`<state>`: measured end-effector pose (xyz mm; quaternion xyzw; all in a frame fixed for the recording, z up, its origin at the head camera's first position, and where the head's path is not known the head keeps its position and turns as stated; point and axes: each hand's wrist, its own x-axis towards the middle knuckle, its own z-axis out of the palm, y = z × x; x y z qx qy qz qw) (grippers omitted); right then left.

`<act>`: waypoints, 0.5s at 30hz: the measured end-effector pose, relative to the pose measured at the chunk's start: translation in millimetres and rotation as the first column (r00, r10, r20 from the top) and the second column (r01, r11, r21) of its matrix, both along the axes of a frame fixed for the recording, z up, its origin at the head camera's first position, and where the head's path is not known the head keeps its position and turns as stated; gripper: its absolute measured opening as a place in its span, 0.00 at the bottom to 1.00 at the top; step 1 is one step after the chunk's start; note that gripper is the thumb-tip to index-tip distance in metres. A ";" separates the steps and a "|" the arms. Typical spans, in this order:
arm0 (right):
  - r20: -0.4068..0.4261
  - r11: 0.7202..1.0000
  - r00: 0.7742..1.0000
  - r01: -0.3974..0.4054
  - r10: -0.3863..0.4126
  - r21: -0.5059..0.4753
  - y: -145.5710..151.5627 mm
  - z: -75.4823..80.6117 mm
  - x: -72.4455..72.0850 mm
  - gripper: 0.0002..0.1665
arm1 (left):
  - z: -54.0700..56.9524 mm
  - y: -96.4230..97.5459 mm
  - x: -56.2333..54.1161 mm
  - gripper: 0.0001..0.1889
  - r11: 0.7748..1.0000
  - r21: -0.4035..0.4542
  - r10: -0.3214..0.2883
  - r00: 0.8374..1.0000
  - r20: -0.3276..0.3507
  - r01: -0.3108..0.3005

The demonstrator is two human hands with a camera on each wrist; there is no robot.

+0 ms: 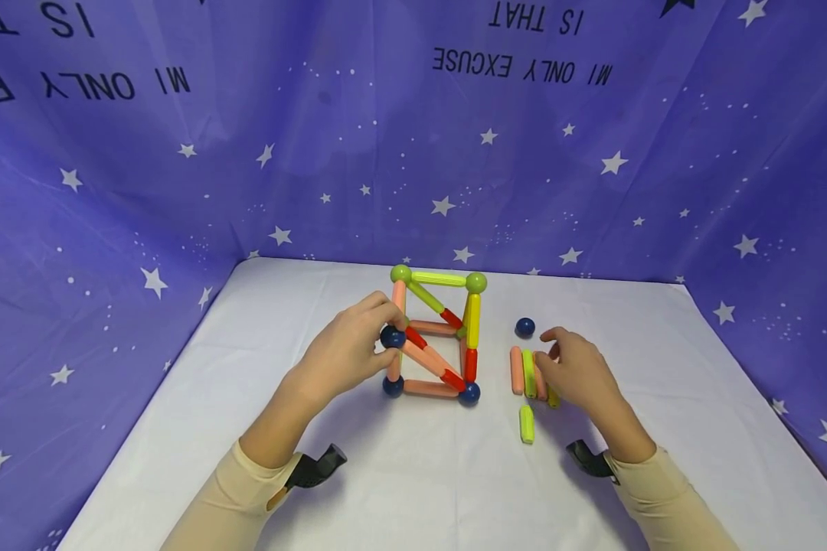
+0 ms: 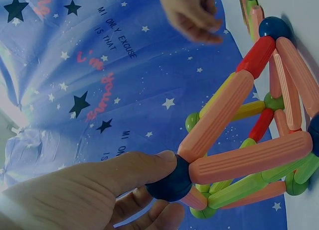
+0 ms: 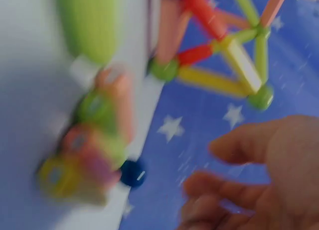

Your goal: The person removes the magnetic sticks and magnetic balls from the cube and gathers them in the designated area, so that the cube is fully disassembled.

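A magnetic building-stick frame (image 1: 432, 389) of pink, yellow, lime and red rods joined by balls stands mid-table. My left hand (image 1: 344, 348) pinches a dark blue ball (image 2: 174, 182) at its upper front left corner, thumb on one side and fingers beneath. Pink rods run from that ball to other balls of the frame. To the right, my right hand (image 1: 579, 371) hovers over a row of loose rods (image 1: 517, 371), covering some of them. In the right wrist view its thumb and bent fingers (image 3: 239, 140) stand apart with nothing between them.
A loose dark blue ball (image 1: 525, 327) lies behind the row of rods, and a short lime rod (image 1: 527, 425) lies in front of it. The white-covered table (image 1: 441, 482) meets a purple star-printed curtain (image 1: 358, 153) at the back and sides.
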<state>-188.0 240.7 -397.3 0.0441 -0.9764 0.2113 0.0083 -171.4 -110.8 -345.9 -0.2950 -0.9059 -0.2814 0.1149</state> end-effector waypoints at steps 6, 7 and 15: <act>-0.210 0.941 0.937 -0.310 0.278 -0.139 -53.7 12.4 5.8 0.16 | 1.0 -1.6 0.1 0.14 1.000 -0.002 0.005 1.000 0.004 -0.005; -0.234 0.918 0.914 -0.369 0.331 -0.146 -62.7 13.5 6.0 0.16 | 1.1 -1.8 0.2 0.14 1.000 -0.001 0.004 1.000 0.005 -0.004; -0.301 0.761 0.755 -0.637 0.583 -0.123 -120.4 4.1 1.9 0.26 | 0.8 -0.9 0.2 0.14 1.000 0.009 -0.008 1.000 -0.008 0.008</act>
